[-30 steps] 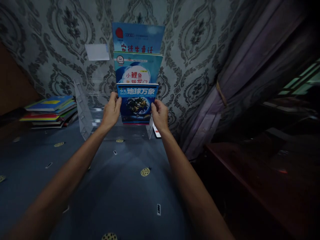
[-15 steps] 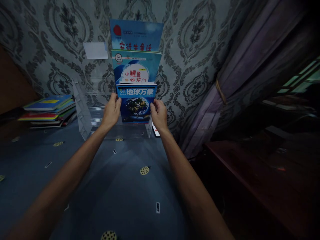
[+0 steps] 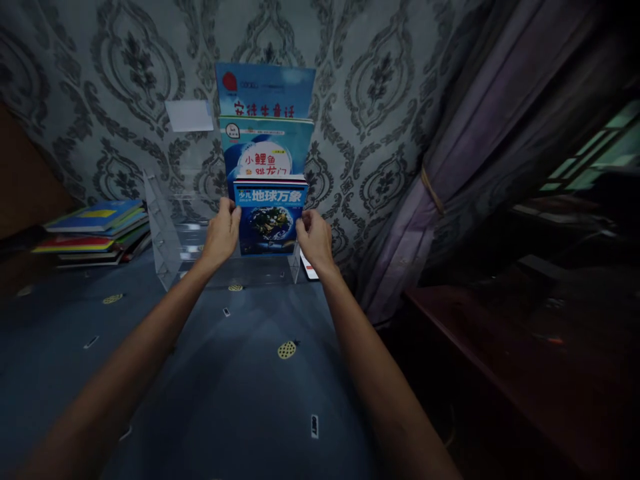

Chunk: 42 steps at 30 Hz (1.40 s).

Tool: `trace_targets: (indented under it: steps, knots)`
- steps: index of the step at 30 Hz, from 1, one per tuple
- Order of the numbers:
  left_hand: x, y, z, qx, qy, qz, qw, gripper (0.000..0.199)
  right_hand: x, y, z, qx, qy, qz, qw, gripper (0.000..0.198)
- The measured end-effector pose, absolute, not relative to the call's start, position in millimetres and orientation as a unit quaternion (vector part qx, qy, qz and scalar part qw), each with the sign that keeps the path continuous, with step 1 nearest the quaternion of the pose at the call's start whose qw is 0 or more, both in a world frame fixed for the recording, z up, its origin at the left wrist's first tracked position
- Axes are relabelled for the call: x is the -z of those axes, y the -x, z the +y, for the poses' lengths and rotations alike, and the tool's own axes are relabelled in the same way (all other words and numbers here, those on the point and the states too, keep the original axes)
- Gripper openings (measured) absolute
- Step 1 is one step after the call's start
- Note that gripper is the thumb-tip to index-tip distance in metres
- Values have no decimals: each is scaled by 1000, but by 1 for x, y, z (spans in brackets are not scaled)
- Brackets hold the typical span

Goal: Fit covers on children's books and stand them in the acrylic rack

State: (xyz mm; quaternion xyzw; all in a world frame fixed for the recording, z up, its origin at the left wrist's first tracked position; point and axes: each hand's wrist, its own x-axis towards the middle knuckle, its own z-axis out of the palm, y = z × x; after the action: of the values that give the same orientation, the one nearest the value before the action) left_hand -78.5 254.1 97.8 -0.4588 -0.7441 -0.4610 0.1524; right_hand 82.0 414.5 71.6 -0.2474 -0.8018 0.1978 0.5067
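Between my hands is a dark blue book [image 3: 270, 223] with a picture of the Earth on its cover, upright at the front of a clear acrylic rack [image 3: 163, 230]. My left hand [image 3: 223, 230] grips its left edge, fingers closed. On the opposite edge, my right hand [image 3: 315, 237] pinches it between thumb and fingers. Behind it stands a teal book [image 3: 267, 143] with red lettering, and behind that a taller blue book [image 3: 265, 87]. Both are partly covered by what is in front. Whether the Earth book touches the rack's lower ledge I cannot tell.
Left of the rack lies a stack of books [image 3: 95, 230]. A blank white label [image 3: 189, 116] tops the rack's back. A phone-like object [image 3: 309, 268] is by its right side. The tablecloth [image 3: 210, 400] has pineapple prints; a tied curtain [image 3: 400, 240] hangs right, beside dark red furniture [image 3: 465, 333].
The view has tilted up slightly, so most things sit lower in it. The top of the Earth book leans nearer me, and more page edges show above its cover. Both hands keep hold.
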Motion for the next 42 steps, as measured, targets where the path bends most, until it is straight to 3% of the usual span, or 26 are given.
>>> trace_targets:
  steps: [12, 24, 42]
  knots:
    - [-99, 74, 253, 340, 458, -802, 176, 36, -64, -76, 420, -192, 220, -786, 545, 35]
    - [-114, 70, 252, 302, 451, -824, 162, 38, -60, -70, 420, -253, 190, -762, 566, 33]
    - [-119, 52, 254, 254, 416, -861, 146, 36, -59, -67, 417, -226, 203, -768, 564, 37]
